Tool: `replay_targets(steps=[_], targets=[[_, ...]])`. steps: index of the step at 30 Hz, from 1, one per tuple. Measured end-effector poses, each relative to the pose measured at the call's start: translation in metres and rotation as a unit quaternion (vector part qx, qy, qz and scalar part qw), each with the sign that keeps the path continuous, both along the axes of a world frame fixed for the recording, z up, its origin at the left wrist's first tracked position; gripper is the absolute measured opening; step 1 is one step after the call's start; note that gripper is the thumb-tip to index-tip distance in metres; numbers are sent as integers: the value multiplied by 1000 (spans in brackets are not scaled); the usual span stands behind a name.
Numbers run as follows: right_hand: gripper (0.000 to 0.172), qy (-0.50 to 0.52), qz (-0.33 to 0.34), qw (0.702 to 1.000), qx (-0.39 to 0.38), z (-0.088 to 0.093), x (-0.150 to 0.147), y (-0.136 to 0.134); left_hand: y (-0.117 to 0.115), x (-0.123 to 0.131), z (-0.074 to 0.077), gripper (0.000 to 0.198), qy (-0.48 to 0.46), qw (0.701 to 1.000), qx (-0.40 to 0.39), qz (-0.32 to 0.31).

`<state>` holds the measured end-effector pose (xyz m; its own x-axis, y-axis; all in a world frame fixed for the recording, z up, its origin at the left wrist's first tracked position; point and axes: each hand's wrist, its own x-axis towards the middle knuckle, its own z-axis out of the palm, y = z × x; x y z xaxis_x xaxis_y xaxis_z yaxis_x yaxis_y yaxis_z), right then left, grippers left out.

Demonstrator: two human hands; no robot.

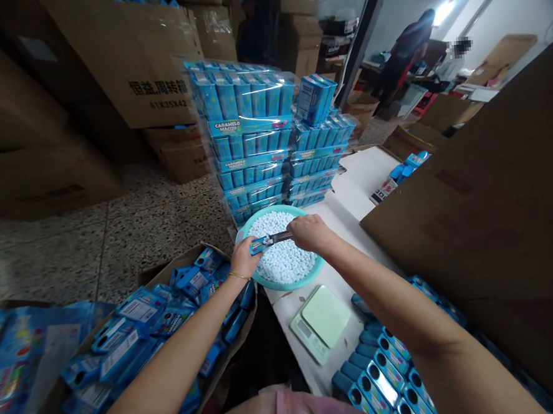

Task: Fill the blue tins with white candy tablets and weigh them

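Note:
My left hand (243,259) grips a small blue candy box (257,245), tilted over the left side of a turquoise basin (291,286). Small white candies (284,264) fill much of this basin. In my right hand (312,231) is the handle of a narrow scoop (281,236) carrying a few candies, its tip at the end of the box. Whether candies are passing into the box cannot be made out. A pale green kitchen scale (327,316) lies on the white table in front of the basin.
A carton of loose blue boxes (142,306) stands at lower left. Rows of blue boxes (384,366) with dark round holes sit at lower right. Behind the basin rise wrapped stacks of candy boxes (250,124). A large cardboard panel (483,219) borders the right; a person (405,49) is farther back.

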<state>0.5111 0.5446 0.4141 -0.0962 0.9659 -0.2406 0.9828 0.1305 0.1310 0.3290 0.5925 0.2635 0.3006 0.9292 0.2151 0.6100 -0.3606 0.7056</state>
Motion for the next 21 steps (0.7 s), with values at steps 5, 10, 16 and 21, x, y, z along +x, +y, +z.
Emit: replay_targets(steps=[5,10,16,21], targets=[[25,32,-45,998,15,4,24,-13,5,-2,-6,37,-65,997,-34,11],[24,46,-111,993,-2,-29,49,-30,6,10,-12,38,-137,988,-54,38],[22,93,-167,981,-39,-104,37,-45,0,28,-14,36,-185,978,-32,90],[27,173,-162,971,-6,-135,21,-48,-10,36,-16,37,-193,973,-16,127]])
